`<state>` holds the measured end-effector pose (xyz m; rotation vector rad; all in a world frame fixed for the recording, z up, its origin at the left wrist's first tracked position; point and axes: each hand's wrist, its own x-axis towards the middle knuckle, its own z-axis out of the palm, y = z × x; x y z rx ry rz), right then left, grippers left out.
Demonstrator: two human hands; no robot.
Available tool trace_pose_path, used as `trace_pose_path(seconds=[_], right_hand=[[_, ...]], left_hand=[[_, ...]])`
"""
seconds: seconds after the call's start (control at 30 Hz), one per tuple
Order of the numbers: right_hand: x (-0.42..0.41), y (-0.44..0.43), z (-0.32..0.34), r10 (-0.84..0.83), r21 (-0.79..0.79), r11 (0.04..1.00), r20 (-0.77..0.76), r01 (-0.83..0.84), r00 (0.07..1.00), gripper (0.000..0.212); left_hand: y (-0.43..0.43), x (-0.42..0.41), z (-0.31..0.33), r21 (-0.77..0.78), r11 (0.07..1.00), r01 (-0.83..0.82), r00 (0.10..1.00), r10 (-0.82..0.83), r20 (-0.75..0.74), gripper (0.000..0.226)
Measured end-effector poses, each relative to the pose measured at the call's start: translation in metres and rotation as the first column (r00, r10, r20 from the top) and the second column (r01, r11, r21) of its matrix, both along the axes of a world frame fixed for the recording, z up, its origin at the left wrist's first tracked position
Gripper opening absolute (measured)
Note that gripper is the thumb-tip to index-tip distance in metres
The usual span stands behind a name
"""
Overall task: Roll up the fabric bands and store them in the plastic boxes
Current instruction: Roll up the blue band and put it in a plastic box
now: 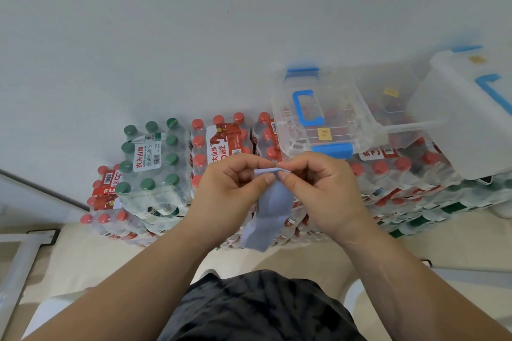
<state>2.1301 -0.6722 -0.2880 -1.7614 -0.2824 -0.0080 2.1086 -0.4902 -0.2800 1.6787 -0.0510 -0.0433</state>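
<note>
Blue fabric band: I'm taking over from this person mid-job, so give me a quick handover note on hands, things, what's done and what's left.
Left hand pinches the top end of the blue fabric band; right hand pinches the same end, opposite it.
The band's top edge is just folded over; the rest hangs loose below.
A plastic box, lid on, sits on the bottle packs behind the hands; a second box stands to its right.
Done: roll barely started.
Left: roll the band up, store it in a box.
</note>
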Motion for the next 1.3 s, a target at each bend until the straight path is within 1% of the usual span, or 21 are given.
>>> trace_pose_path(seconds=[0.07,0.17,0.27,0.33,0.4,0.47,0.57,0.67,0.77,0.87,1.0,1.03,1.2,1.3], right_hand=[[-0.001,0.0,-0.001,0.007,0.007,1.0,0.002,-0.007,1.0,0.014],[-0.002,0.0,0.002,0.033,0.052,0.998,0.023,-0.035,0.999,0.006],[-0.001,0.0,0.003,0.012,0.039,0.999,0.033,-0.013,0.999,0.01],[0.0,0.0,0.002,-0.003,0.047,0.999,0.021,0.002,1.0,0.019],[0.0,0.0,0.002,-0.01,0.05,0.999,0.025,0.009,1.0,0.022],[0.0,-0.001,0.003,-0.013,0.05,0.999,0.032,0.012,0.999,0.022],[-0.001,0.0,0.004,-0.014,0.046,0.999,0.011,0.014,1.0,0.015],[-0.003,0.001,0.003,-0.009,0.06,0.998,-0.016,0.01,1.0,0.011],[-0.002,0.0,0.004,0.007,0.088,0.996,-0.063,-0.001,0.998,0.015],[-0.001,-0.001,0.007,0.026,0.047,0.999,-0.084,-0.022,0.996,0.016],[-0.004,0.002,0.011,0.035,0.007,0.999,-0.017,-0.035,0.999,0.017],[-0.005,0.003,0.012,0.04,0.008,0.999,-0.015,-0.04,0.999,0.017],[-0.007,0.007,0.01,0.113,-0.021,0.993,-0.082,-0.115,0.99,0.016],[-0.006,0.007,0.01,0.114,-0.003,0.993,-0.139,-0.116,0.984,0.018]], left_hand=[[-0.001,0.001,0.0,-0.005,1.0,-0.008,1.0,0.008,-0.002,0.02],[-0.001,0.001,0.0,0.004,1.0,-0.008,1.0,0.008,0.0,0.022],[-0.002,0.003,0.001,0.001,1.0,-0.02,1.0,0.02,-0.011,0.019],[-0.003,0.003,0.002,-0.035,0.999,-0.04,0.999,0.039,-0.022,0.017],[-0.003,0.003,0.003,-0.085,0.995,-0.043,0.999,0.041,-0.024,0.017],[-0.003,0.003,0.004,-0.112,0.993,-0.025,1.0,0.024,-0.009,0.015],[-0.002,0.005,0.005,-0.127,0.992,-0.022,1.0,0.021,-0.012,0.011],[-0.002,0.006,0.005,-0.087,0.996,-0.007,1.0,0.006,-0.012,0.015],[0.001,0.004,0.006,-0.04,0.999,0.032,0.999,-0.031,0.015,0.018],[0.003,0.002,0.006,-0.018,0.998,0.057,0.998,-0.056,0.028,0.017],[0.003,-0.002,0.007,-0.096,0.995,-0.029,0.999,0.027,-0.023,0.011],[0.003,-0.001,0.007,-0.096,0.995,-0.034,0.999,0.032,-0.018,0.01],[0.005,-0.001,0.006,-0.01,1.0,-0.018,0.999,0.018,0.049,0.006],[0.008,-0.003,0.003,0.005,1.0,0.012,0.999,-0.012,0.043,0.011]])
